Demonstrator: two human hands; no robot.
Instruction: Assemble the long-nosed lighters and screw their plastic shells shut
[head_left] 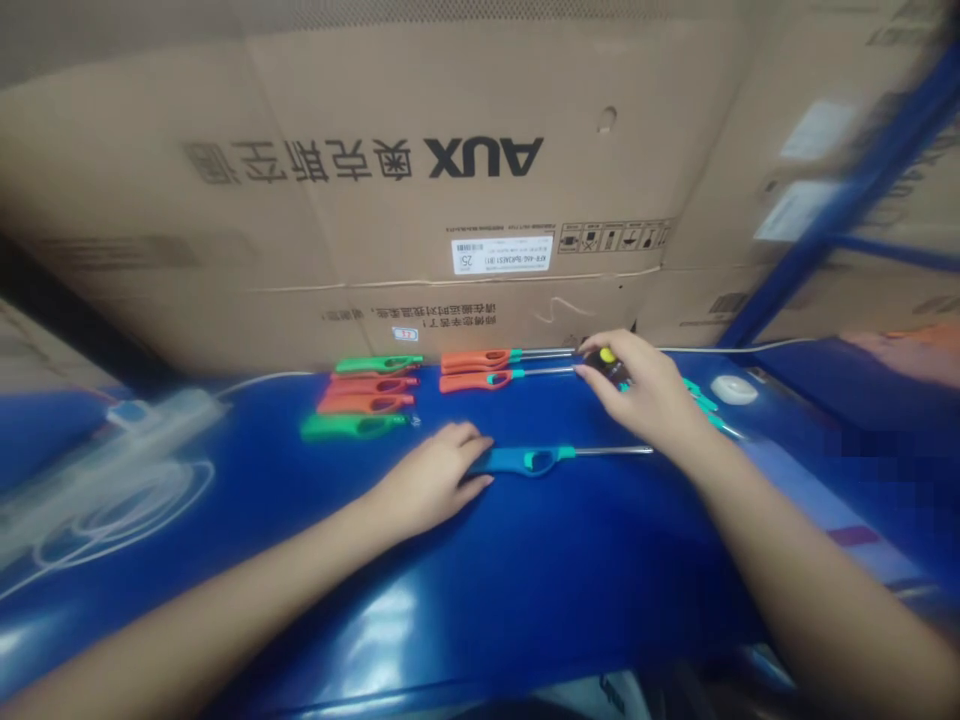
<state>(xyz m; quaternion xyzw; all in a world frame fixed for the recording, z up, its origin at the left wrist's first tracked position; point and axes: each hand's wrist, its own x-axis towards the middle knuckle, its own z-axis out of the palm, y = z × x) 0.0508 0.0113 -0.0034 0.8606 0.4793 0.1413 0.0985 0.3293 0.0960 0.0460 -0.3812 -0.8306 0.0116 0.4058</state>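
Note:
My left hand is closed on the handle of a blue gas lighter, which lies on the blue table. Its metal tube points right, toward my right wrist. My right hand is at the back of the table, fingers curled round a small black object with a yellow part; my hand hides most of it. Just left of those fingers end the metal tubes of two orange lighters. Farther left, several green and orange lighter handles lie in a stack of rows without long tubes.
A large cardboard box stands behind the blue table. At left are a power strip and a coiled white cable. Teal parts and a white round object lie at right, near a blue post.

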